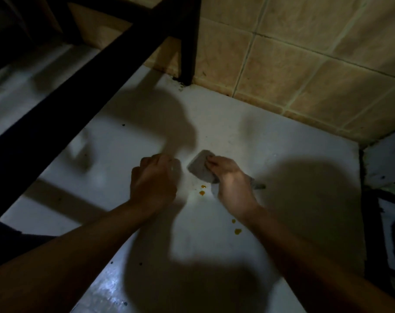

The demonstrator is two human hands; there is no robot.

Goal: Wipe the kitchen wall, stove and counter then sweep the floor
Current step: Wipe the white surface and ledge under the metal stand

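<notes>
A white counter (248, 136) lies below me in dim light. My right hand (232, 179) grips a folded grey cloth (199, 167) and holds it down on the counter. Small orange stains (202, 192) sit just under that hand, and further orange stains (237, 231) lie by my right forearm. My left hand (154, 179) rests on the counter as a curled fist just left of the cloth; whether it holds anything is hidden. The tan tiled wall (305, 64) rises behind the counter.
A black frame (188, 41) stands with its leg at the counter's back corner, and its bar crosses the upper left. Dark specks dot the counter. At the right edge a black-and-white surface (384, 168) sits past the counter's edge. Heavy shadows cover the front.
</notes>
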